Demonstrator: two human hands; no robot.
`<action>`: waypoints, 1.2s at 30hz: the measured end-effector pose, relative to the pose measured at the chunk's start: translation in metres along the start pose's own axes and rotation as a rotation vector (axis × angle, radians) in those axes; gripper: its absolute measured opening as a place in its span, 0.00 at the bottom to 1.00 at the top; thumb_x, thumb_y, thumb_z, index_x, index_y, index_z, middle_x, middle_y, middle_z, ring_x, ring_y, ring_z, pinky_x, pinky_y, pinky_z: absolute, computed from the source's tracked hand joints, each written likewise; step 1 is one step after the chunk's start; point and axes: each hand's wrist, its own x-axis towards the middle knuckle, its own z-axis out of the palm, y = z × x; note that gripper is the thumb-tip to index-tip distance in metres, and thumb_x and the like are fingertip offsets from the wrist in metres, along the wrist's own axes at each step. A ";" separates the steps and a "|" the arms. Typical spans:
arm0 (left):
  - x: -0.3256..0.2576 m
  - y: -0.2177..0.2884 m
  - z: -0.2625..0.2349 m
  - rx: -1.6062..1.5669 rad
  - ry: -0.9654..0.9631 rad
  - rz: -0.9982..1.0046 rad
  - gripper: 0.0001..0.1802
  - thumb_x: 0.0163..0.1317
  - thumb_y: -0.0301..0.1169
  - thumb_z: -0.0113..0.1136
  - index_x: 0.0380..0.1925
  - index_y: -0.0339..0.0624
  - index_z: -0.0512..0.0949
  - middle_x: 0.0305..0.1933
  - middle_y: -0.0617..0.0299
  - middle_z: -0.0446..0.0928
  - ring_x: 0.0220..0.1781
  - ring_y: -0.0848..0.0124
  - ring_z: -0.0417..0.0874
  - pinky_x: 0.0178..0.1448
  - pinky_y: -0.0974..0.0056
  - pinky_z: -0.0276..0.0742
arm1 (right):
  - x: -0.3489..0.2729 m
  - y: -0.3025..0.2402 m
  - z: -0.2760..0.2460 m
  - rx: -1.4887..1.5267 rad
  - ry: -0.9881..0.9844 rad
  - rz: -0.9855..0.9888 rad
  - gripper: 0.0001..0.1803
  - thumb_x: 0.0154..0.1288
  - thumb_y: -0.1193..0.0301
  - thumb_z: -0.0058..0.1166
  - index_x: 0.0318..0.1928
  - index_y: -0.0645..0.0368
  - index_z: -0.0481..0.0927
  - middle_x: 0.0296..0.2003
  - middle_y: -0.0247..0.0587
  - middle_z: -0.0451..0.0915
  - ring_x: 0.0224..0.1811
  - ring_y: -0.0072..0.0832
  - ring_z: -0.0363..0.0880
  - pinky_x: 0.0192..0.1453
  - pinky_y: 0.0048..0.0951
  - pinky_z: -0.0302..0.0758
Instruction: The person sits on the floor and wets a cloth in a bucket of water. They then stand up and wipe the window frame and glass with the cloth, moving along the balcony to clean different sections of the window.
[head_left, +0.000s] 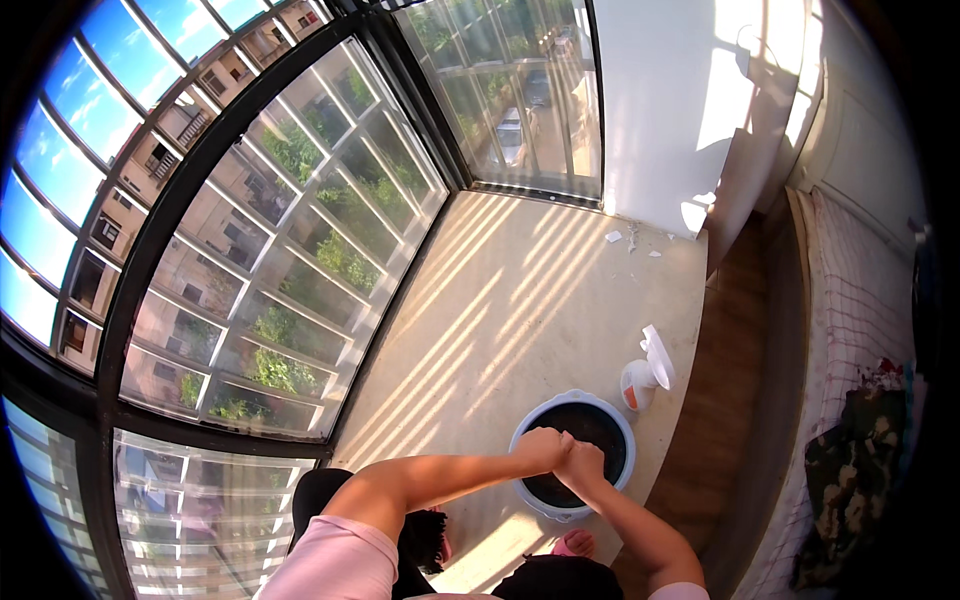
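left hand [541, 447]: closed in a fist over the near-left rim of the basin, knuckles up; whatever it grips is hidden inside the fist, can't tell what
right hand [583, 464]: also clenched, touching the left hand, fingers curled down into the basin; contents of the grip not visible
both hands: pressed together above the dark inside of the basin (forearms come in from the near edge, left arm bare, crossing from the left)
basin [618, 412]: round, white/pale-blue rim, dark inside; sits on the floor at near centre-right, just in front of the person
bottle [640, 378]: white w/ an orange patch, flip lid open and tilted up; on the floor just beyond the basin on its far-right side, near but not touching as far as I can tell
floor [510, 300]: pale tan, striped w/ sun and shadow bars from the window
window [300, 230]: big glazed wall w/ dark frames, left side, wraps round to the far end; trees, buildings and parked cars outside
scraps [614, 237]: small white bits on the floor, far side by the white wall
bed [850, 330]: right edge, checked cover, dark floral cloth on it
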 end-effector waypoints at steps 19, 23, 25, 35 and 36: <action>0.007 -0.015 -0.023 -0.632 -0.269 -0.145 0.28 0.56 0.56 0.58 0.26 0.38 0.72 0.23 0.59 0.72 0.26 0.72 0.76 0.29 0.68 0.74 | -0.016 0.024 -0.029 1.056 -0.337 0.339 0.24 0.60 0.74 0.57 0.55 0.58 0.64 0.46 0.42 0.72 0.38 0.27 0.78 0.38 0.24 0.77; -0.003 -0.020 -0.055 -0.873 -0.367 0.053 0.22 0.53 0.42 0.68 0.36 0.36 0.71 0.33 0.63 0.74 0.32 0.78 0.75 0.34 0.72 0.74 | -0.011 -0.010 -0.069 1.363 -0.377 0.527 0.18 0.63 0.74 0.54 0.52 0.61 0.66 0.44 0.40 0.74 0.44 0.25 0.77 0.49 0.30 0.77; -0.009 -0.013 -0.083 -0.972 -0.423 0.086 0.20 0.54 0.37 0.67 0.39 0.35 0.72 0.37 0.63 0.75 0.37 0.77 0.76 0.42 0.72 0.74 | -0.003 -0.020 -0.079 1.442 -0.385 0.507 0.15 0.66 0.73 0.48 0.52 0.61 0.67 0.45 0.40 0.75 0.48 0.29 0.76 0.53 0.37 0.76; -0.080 0.004 -0.173 -1.282 -0.288 -0.017 0.15 0.61 0.38 0.56 0.43 0.41 0.77 0.35 0.65 0.77 0.35 0.77 0.75 0.44 0.68 0.72 | 0.009 -0.148 -0.187 1.676 -0.376 0.627 0.12 0.63 0.73 0.44 0.47 0.58 0.67 0.47 0.44 0.73 0.50 0.37 0.74 0.58 0.46 0.71; -0.095 0.019 -0.192 -1.217 -0.268 -0.027 0.15 0.61 0.38 0.57 0.43 0.41 0.77 0.34 0.66 0.77 0.34 0.78 0.74 0.42 0.69 0.71 | 0.001 -0.163 -0.199 1.573 -0.256 0.649 0.14 0.62 0.74 0.48 0.48 0.58 0.67 0.47 0.43 0.73 0.51 0.37 0.72 0.56 0.43 0.71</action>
